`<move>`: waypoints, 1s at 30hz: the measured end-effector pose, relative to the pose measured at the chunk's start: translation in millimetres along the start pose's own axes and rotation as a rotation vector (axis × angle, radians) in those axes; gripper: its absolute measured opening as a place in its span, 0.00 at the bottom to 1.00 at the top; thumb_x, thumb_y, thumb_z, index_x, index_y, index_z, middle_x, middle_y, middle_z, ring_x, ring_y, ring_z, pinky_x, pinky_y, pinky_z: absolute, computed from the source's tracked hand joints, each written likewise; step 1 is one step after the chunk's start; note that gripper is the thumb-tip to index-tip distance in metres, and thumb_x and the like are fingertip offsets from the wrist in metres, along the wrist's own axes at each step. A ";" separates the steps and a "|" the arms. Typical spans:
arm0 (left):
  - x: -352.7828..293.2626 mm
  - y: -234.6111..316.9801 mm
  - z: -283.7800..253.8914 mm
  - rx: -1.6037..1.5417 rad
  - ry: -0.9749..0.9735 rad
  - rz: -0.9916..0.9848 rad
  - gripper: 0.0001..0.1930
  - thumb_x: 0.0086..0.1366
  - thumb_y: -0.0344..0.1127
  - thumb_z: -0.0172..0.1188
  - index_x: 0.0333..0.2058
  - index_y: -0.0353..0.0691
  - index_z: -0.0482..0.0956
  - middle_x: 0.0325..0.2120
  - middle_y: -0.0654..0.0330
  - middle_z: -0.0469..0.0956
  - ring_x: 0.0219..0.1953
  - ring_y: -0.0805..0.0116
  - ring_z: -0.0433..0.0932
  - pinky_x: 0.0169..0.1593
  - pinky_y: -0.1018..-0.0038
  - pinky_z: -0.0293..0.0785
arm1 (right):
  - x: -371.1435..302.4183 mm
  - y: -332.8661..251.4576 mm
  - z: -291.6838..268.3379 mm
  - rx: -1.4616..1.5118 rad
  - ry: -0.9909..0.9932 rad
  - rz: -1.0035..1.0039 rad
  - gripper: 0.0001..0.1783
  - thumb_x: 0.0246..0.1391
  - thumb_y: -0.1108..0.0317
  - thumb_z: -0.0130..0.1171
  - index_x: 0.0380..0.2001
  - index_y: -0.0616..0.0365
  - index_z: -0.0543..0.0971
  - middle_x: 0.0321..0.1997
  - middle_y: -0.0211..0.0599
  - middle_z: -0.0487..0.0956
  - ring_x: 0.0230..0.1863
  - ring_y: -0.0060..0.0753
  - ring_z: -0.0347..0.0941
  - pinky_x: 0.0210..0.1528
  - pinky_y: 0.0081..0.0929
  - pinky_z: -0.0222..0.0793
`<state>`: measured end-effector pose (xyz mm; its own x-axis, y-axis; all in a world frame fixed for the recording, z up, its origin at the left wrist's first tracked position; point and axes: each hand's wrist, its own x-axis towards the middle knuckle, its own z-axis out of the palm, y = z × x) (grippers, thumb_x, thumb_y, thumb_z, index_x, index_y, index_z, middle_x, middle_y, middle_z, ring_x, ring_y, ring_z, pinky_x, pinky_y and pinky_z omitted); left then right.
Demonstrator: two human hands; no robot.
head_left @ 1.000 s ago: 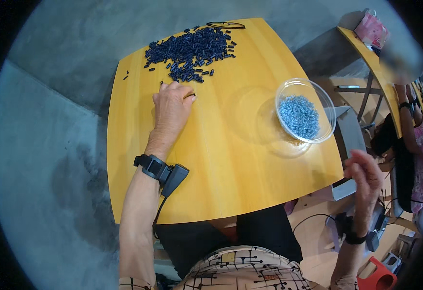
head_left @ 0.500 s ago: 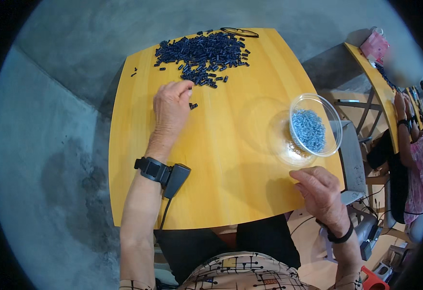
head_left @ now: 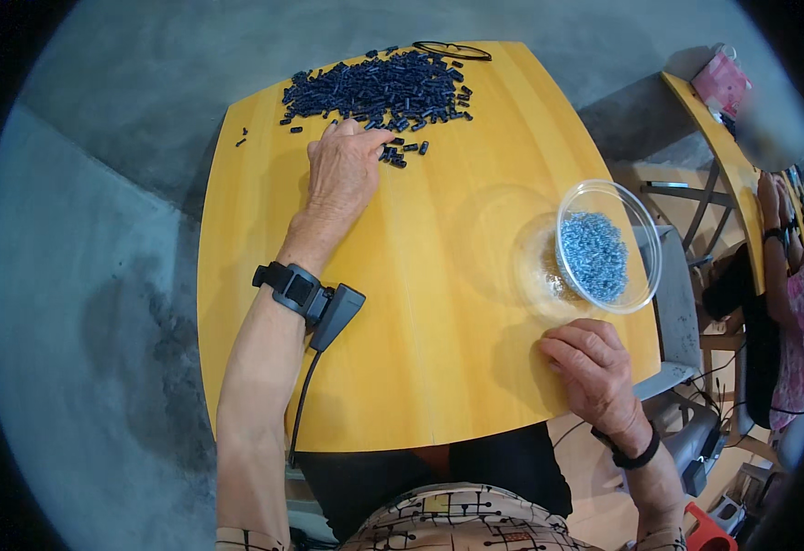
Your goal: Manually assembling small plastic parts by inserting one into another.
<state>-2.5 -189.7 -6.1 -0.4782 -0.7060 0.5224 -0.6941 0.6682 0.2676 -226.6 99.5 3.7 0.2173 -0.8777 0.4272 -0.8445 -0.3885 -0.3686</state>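
Note:
My left hand (head_left: 342, 165) reaches over the near edge of a large heap of small dark cylindrical pieces (head_left: 374, 87) at the table's far side. Its fingers are stretched out and touch or nearly touch a small group of the same pieces (head_left: 393, 154); the palm side is hidden. Near the right front edge, my right hand (head_left: 590, 367) has its fingers curled together, and anything between the fingertips is too small to make out. Just beyond it stands a clear round plastic tub (head_left: 652, 275), tilted in appearance, with many small shiny bluish metal pieces (head_left: 595, 257) inside.
Black-framed glasses (head_left: 452, 50) lie at the far edge of the yellow table (head_left: 438, 367). Two tiny dark bits (head_left: 242, 138) rest at the far left. A device with a cable (head_left: 333, 317) is strapped to my left wrist. Another person's hands (head_left: 771, 202) are over a neighbouring table at right.
My left hand has moved forward and slightly right, into the near edge of the dark pieces. My right hand's fingers have curled closer together. The view has shifted slightly.

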 end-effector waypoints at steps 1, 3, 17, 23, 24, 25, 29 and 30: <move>1.7 0.7 3.1 -0.012 -0.025 -0.024 0.10 0.55 0.28 0.60 0.37 0.48 0.82 0.27 0.60 0.73 0.37 0.61 0.72 0.40 0.63 0.63 | -0.3 0.1 0.3 0.005 0.009 0.007 0.18 0.33 0.77 0.61 0.35 0.59 0.79 0.38 0.36 0.78 0.40 0.39 0.73 0.42 0.31 0.70; 4.8 0.3 6.4 -0.022 -0.041 -0.002 0.10 0.54 0.29 0.60 0.36 0.47 0.83 0.27 0.60 0.73 0.37 0.61 0.72 0.40 0.63 0.62 | -0.6 -0.2 -0.6 0.001 0.005 0.021 0.18 0.33 0.77 0.61 0.34 0.59 0.79 0.37 0.36 0.78 0.39 0.38 0.73 0.42 0.31 0.70; 1.1 -3.5 1.3 -0.134 0.059 -0.008 0.05 0.50 0.30 0.62 0.28 0.44 0.83 0.23 0.62 0.76 0.33 0.64 0.75 0.42 0.65 0.62 | 0.2 1.4 -0.2 0.030 0.025 0.035 0.18 0.33 0.78 0.61 0.34 0.58 0.79 0.37 0.35 0.78 0.40 0.37 0.73 0.43 0.30 0.69; -7.4 -4.2 1.9 -0.105 0.016 -0.038 0.06 0.51 0.29 0.62 0.29 0.39 0.83 0.23 0.58 0.77 0.26 0.64 0.77 0.32 0.73 0.71 | -1.8 -0.7 -0.9 0.013 0.026 0.031 0.18 0.33 0.78 0.62 0.34 0.58 0.79 0.38 0.35 0.78 0.40 0.37 0.73 0.43 0.30 0.69; -7.0 -1.1 2.3 -0.086 0.011 -0.029 0.06 0.51 0.29 0.62 0.30 0.39 0.83 0.24 0.58 0.77 0.27 0.64 0.77 0.32 0.73 0.72 | -2.9 -1.3 -1.0 0.018 0.022 0.040 0.17 0.34 0.77 0.62 0.35 0.58 0.80 0.38 0.35 0.78 0.40 0.37 0.73 0.43 0.30 0.69; -6.9 1.3 2.3 -0.066 0.006 -0.021 0.07 0.50 0.28 0.62 0.30 0.39 0.83 0.24 0.58 0.77 0.27 0.64 0.77 0.32 0.73 0.72 | -4.0 -1.5 -0.9 0.024 0.018 0.049 0.17 0.34 0.77 0.61 0.35 0.58 0.80 0.38 0.35 0.78 0.41 0.37 0.72 0.44 0.30 0.69; -7.7 5.5 -4.1 -0.145 0.051 -0.086 0.07 0.51 0.29 0.62 0.30 0.39 0.83 0.24 0.58 0.77 0.27 0.66 0.77 0.32 0.75 0.71 | -5.7 -0.7 1.3 0.019 0.022 0.031 0.17 0.35 0.76 0.61 0.35 0.58 0.80 0.38 0.35 0.78 0.41 0.38 0.72 0.44 0.31 0.69; -8.9 6.7 -10.3 -0.225 0.040 -0.152 0.07 0.51 0.29 0.62 0.31 0.38 0.82 0.24 0.60 0.77 0.27 0.69 0.76 0.33 0.77 0.71 | -5.3 -1.4 0.9 0.020 0.024 0.028 0.16 0.35 0.76 0.61 0.35 0.58 0.80 0.38 0.35 0.78 0.41 0.38 0.72 0.44 0.31 0.69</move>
<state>2.7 -176.6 -0.7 -0.3531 -0.7950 0.4932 -0.6168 0.5942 0.5162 -226.1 104.5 1.2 0.1812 -0.8815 0.4360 -0.8403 -0.3691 -0.3970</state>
